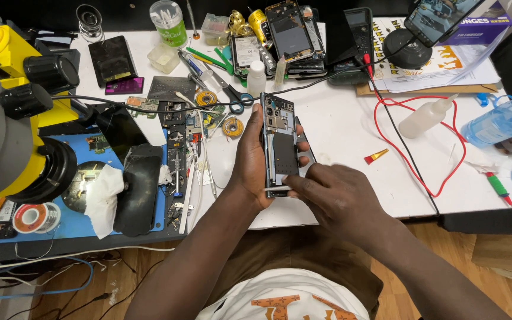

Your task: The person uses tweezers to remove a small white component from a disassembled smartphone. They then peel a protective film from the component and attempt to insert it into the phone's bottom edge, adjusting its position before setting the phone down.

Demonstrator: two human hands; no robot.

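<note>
Head view: left hand (250, 160) clamps the opened phone (280, 145); right fingers (303, 181) pinch, seemingly, a white swab (277, 188) that could slip onto exposed parts.

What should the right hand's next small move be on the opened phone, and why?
Probably to draw the thin white stick a little further across the lower end of the opened phone. The right hand pinches the stick against that end, while the left hand grips the phone's edge, its back cover off, above the white table.
</note>
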